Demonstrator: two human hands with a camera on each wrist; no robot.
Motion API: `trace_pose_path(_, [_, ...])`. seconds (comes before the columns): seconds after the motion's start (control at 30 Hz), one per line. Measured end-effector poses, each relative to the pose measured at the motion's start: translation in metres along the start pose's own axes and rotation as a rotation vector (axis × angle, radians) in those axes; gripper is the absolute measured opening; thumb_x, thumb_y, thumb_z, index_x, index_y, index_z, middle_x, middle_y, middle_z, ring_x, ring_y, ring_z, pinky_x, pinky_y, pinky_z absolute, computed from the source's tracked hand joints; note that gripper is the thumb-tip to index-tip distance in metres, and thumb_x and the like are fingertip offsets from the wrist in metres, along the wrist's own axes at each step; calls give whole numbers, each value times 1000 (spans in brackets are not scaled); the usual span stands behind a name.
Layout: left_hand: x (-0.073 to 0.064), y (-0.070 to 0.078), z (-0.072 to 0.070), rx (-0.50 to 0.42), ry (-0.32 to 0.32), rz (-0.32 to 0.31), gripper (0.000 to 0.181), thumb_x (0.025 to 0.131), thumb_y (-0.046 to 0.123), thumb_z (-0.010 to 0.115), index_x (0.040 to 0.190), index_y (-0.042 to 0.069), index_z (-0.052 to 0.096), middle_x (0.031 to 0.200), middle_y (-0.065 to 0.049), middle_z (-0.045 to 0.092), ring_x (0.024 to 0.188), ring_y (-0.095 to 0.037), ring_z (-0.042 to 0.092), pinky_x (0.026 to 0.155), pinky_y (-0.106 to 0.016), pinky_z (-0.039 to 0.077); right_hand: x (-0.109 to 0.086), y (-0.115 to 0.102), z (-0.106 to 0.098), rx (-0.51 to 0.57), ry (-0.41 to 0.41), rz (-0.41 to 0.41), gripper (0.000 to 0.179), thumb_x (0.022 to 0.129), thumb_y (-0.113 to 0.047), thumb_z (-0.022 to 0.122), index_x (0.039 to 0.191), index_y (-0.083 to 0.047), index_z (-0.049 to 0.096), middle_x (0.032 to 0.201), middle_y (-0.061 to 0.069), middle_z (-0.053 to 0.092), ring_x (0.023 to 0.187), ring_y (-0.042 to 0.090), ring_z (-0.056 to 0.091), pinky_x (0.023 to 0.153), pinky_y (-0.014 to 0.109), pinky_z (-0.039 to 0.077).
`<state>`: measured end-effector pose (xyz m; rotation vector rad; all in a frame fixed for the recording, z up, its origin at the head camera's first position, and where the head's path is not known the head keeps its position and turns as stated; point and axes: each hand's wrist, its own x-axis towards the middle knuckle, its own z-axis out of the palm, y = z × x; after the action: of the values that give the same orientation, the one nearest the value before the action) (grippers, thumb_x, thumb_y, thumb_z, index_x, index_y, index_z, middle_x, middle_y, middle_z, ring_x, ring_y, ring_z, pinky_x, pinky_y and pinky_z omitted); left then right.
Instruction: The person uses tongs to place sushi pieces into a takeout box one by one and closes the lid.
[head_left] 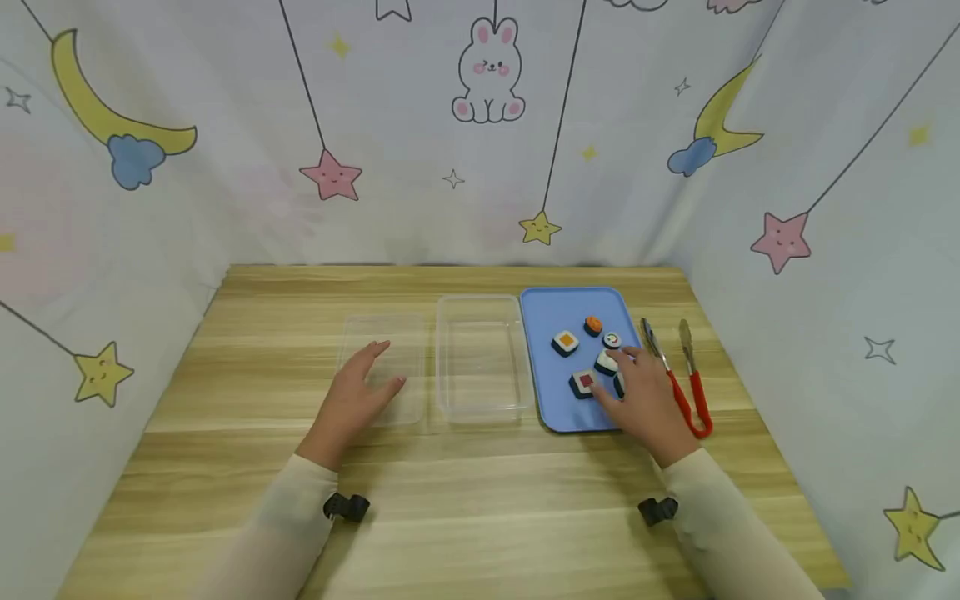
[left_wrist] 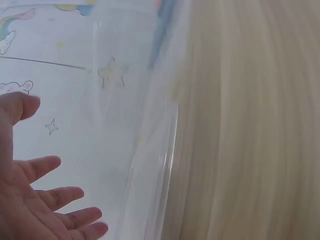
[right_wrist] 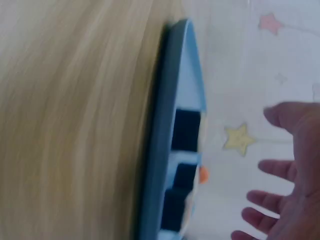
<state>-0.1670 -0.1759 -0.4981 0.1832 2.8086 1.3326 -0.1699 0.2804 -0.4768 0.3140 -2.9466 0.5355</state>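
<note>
Blue tray near the tabletop's right edge carries the sushi pieces, and the right hand hangs over the tray's near right corner, grip loosely spread, holding nothing. Picking well here would mean lowering thumb and fingertips on opposite sides of one piece and pinching lightly, clear of its neighbours. Left hand, likewise spread and unladen, hovers over a flat clear lid beside the clear box.

Your tray is blue, your tongs red-handled, your sushi pieces dark-sided, your table wood-grained, your sleeves cream.
</note>
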Motion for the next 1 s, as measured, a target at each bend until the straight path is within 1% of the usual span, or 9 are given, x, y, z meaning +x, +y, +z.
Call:
trace_pose_path(0.1, [3, 8, 21, -252, 26, -58, 63, 102, 26, 68, 158, 13, 44, 164, -15, 38, 150, -37, 35, 116, -56, 39, -6, 25, -2, 53, 100, 118, 58, 97, -30, 71, 141, 6, 57, 142, 33, 48, 130, 54, 42, 105, 69, 35])
trace_pose_path(0.17, [4, 11, 34, -365, 28, -82, 62, 101, 23, 69, 157, 13, 45, 163, -13, 40, 149, -35, 39, 112, -52, 45, -11, 44, -4, 49, 147, 203, 58, 99, -31, 69, 141, 7, 56, 139, 34, 49, 125, 56, 44, 102, 69, 37])
trace_pose_path(0.27, [3, 13, 50, -447, 31, -82, 64, 99, 21, 73, 156, 11, 46, 160, -14, 44, 146, -34, 43, 110, -51, 47, -18, 73, -4, 29, 171, 338, 64, 100, -34, 67, 144, 9, 51, 138, 38, 47, 120, 59, 43, 96, 71, 39])
trace_pose_path(0.37, [4, 10, 60, -492, 40, -62, 65, 98, 19, 74, 156, 10, 46, 157, -16, 48, 144, -34, 47, 109, -53, 47, -23, 96, -2, 1, 122, 451, 72, 100, -40, 64, 147, 12, 45, 138, 42, 44, 121, 62, 41, 98, 72, 39])
trace_pose_path(0.43, [4, 7, 63, -524, 47, -47, 64, 98, 16, 74, 156, 10, 47, 155, -17, 50, 143, -34, 48, 109, -54, 47, -25, 107, -1, 5, 70, 498, 79, 101, -46, 61, 148, 14, 41, 137, 44, 42, 124, 62, 40, 100, 72, 38])
trace_pose_path(0.63, [4, 6, 69, -642, -3, -9, 68, 98, 10, 73, 159, 11, 42, 162, -15, 41, 146, -35, 43, 110, -43, 47, -25, 120, 1, 49, -30, 570, 91, 99, -56, 59, 147, 19, 38, 129, 43, 48, 117, 56, 49, 98, 67, 45])
trace_pose_path(0.77, [5, 7, 71, -667, -7, -26, 69, 97, 10, 74, 159, 13, 43, 159, -19, 43, 142, -37, 49, 108, -39, 49, -21, 120, 1, 58, -13, 550, 78, 97, -53, 66, 129, 17, 56, 112, 36, 58, 100, 48, 58, 83, 59, 52])
trace_pose_path(0.87, [6, 7, 72, -663, 6, -27, 67, 96, 9, 74, 157, 11, 46, 158, -19, 46, 140, -37, 51, 106, -38, 51, -18, 119, 3, 59, 10, 536, 68, 96, -51, 68, 112, 15, 62, 98, 29, 61, 88, 41, 60, 74, 53, 51])
trace_pose_path(1.0, [5, 8, 72, -652, 18, -13, 62, 97, 7, 73, 154, 6, 48, 157, -18, 48, 140, -35, 51, 104, -35, 52, -15, 118, 4, 64, 20, 547, 67, 96, -50, 69, 111, 15, 62, 96, 29, 61, 86, 41, 60, 73, 52, 51])
